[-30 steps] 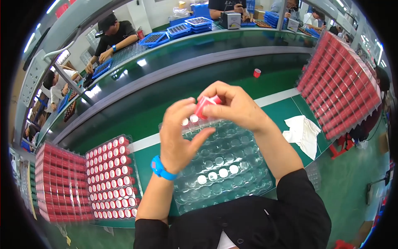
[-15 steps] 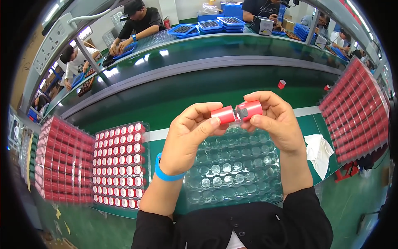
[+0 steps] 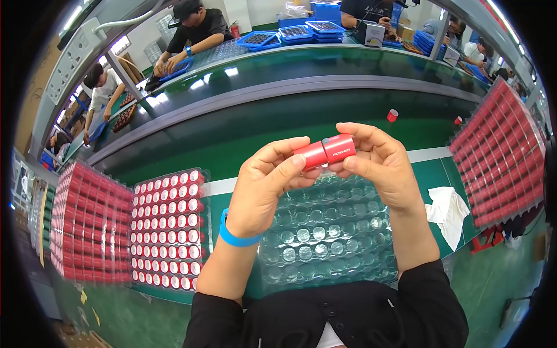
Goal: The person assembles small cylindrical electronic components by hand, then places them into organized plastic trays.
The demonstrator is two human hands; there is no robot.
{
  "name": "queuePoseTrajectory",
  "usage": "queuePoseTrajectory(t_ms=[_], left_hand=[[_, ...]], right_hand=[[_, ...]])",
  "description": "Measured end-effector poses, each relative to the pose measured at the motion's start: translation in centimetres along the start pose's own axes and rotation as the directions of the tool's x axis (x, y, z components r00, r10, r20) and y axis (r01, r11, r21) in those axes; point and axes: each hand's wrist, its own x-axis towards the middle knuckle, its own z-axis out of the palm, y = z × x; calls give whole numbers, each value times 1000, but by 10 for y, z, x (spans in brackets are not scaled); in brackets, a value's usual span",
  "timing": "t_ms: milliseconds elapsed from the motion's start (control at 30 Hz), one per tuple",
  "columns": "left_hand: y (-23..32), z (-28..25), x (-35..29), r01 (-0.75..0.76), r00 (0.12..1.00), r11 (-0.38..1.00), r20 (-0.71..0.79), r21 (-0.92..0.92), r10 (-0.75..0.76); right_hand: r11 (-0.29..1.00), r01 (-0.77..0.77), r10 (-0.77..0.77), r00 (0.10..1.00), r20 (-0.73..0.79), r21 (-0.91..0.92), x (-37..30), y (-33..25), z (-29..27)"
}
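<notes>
Two red cylindrical pieces meet end to end above the clear plastic tray. My left hand (image 3: 264, 180), with a blue band at its wrist, pinches the left red cylinder (image 3: 311, 155) between thumb and fingers. The right red cylinder (image 3: 339, 149) has pale lettering on its side, and my right hand (image 3: 380, 165) grips it by its outer end. Only a thin seam shows between the two pieces. Below my hands lies the clear tray (image 3: 319, 250) with rows of round hollows; no red pieces show in it.
To the left is a tray of red cylinders (image 3: 165, 232), beside a tall stack of filled trays (image 3: 87, 226). Another filled stack (image 3: 499, 156) stands right, near a white cloth (image 3: 447, 211). One loose red cylinder (image 3: 393, 115) sits beyond my hands. Co-workers sit across the bench.
The gap between the two cylinders has closed. My right hand has moved slightly left and turned its piece, so the lettering now shows.
</notes>
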Motion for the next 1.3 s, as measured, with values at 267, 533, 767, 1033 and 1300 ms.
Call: queuePoseTrajectory(t_ms=[267, 533, 767, 1033, 1300], left_hand=[[0, -6, 1, 18, 1000, 1000, 24, -11, -17], [-3, -6, 2, -70, 997, 992, 36, 106, 67], [0, -7, 0, 0, 993, 999, 114, 52, -6], [-9, -5, 2, -160, 987, 987, 34, -3, 160], [2, 1, -3, -55, 996, 998, 75, -36, 57]], right_hand=[[1000, 3, -2, 1000, -10, 30, 1, -2, 4], [1000, 14, -14, 1000, 11, 26, -1, 2, 5], [991, 121, -122, 993, 7, 60, -2, 2, 7], [968, 243, -234, 965, 121, -61, -1, 7, 2], [971, 228, -221, 971, 88, -74, 0, 8, 5]])
